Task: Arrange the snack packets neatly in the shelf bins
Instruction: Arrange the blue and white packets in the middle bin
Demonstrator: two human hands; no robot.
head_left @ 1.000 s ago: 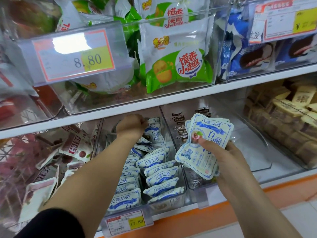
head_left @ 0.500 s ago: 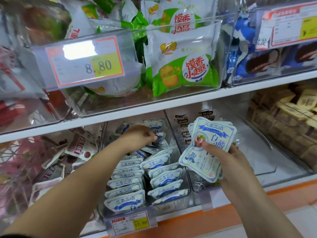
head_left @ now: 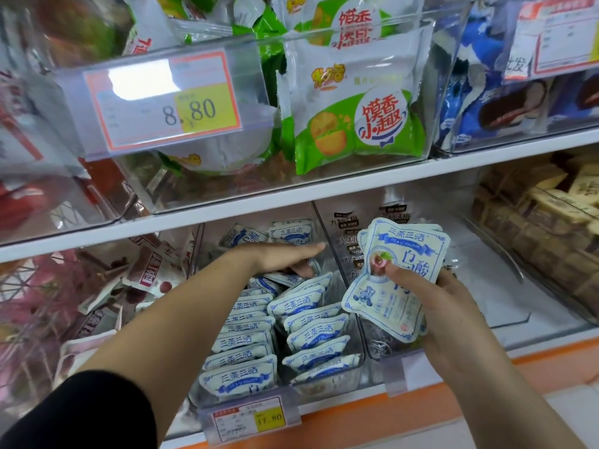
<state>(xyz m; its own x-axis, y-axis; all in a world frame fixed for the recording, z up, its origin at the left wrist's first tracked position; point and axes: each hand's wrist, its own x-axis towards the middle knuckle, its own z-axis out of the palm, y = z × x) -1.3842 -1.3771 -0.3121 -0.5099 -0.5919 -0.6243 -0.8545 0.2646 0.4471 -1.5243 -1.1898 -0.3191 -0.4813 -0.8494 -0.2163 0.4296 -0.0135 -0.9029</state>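
Packets point(head_left: 246, 341) in blue and white stand in two rows inside the clear bin point(head_left: 351, 372), under the white shelf point(head_left: 324, 191). Left hand point(head_left: 285, 257) reaches over the back of the rows with fingers straight and flat; it seems to touch the ones lying there, but that part is hard to see. Right hand point(head_left: 447, 306) grips a small stack point(head_left: 405, 251) of the same kind, thumb on the front one, held up just right of the bin. Green bags point(head_left: 353, 124) sit on top of the shelf

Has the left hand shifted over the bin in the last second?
Yes. The left hand has slid right over the packets, and its fingers now stretch out toward the clear divider on the bin's right side.
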